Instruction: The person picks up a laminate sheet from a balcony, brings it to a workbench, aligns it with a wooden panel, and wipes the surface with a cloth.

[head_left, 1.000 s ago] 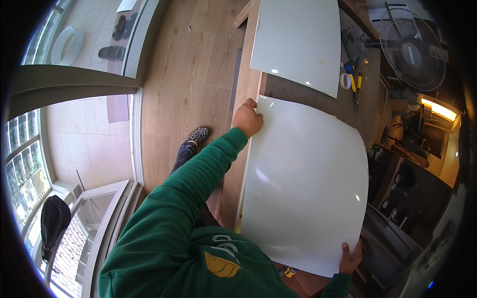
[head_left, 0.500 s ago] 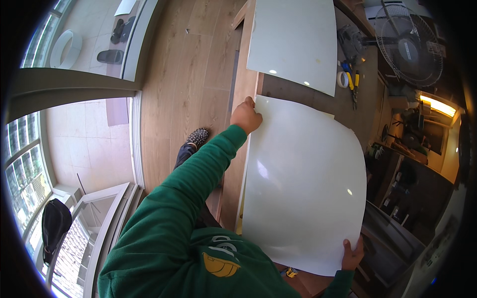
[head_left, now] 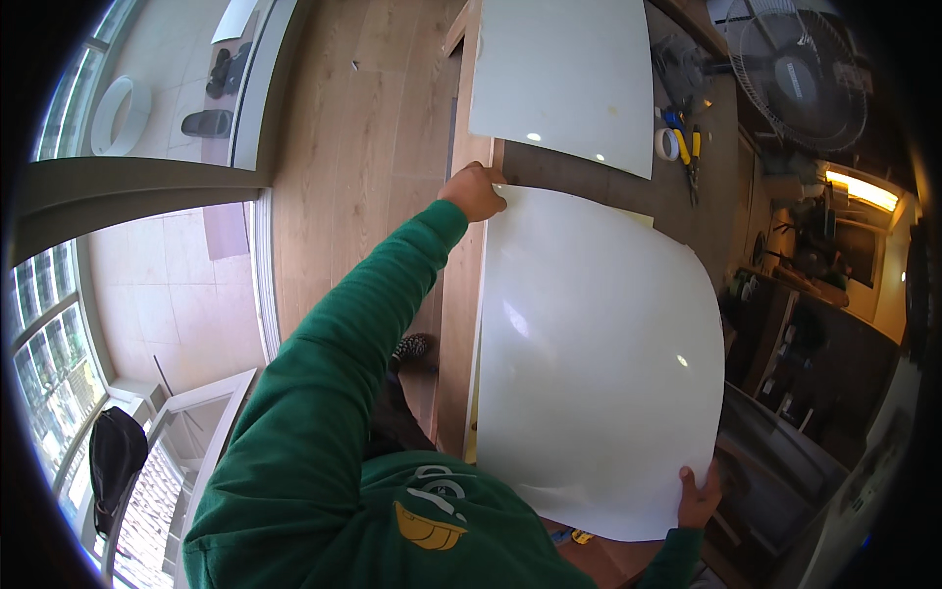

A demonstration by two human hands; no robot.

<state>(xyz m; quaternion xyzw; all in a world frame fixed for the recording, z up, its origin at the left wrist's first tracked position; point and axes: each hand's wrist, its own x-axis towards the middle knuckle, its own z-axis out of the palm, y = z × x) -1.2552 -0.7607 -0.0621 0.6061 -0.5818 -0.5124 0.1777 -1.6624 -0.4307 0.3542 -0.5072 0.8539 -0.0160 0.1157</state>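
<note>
A large glossy white sheet point(head_left: 599, 363) lies over the wooden table, its right side bowed outward. My left hand point(head_left: 475, 191) pinches the sheet's far left corner, fingers closed on the edge, arm stretched forward. At the near right corner, my right hand point(head_left: 699, 498) grips the edge with the thumb on top; its other fingers are partly hidden. Beyond the sheet, a second white panel point(head_left: 564, 83) rests flat on the table, with a dark strip of tabletop between the two.
A tape roll point(head_left: 666, 144) and yellow-handled pliers point(head_left: 694, 147) lie right of the far panel. A fan point(head_left: 797, 79) stands at the far right. A small yellow-and-blue tool point(head_left: 581, 537) sits by the sheet's near edge. Wooden floor point(head_left: 343, 196) runs along the table's left side.
My left hand has shifted forward along the sheet's left edge to its corner. My foot has drawn back toward the table. My right hand keeps its hold.
</note>
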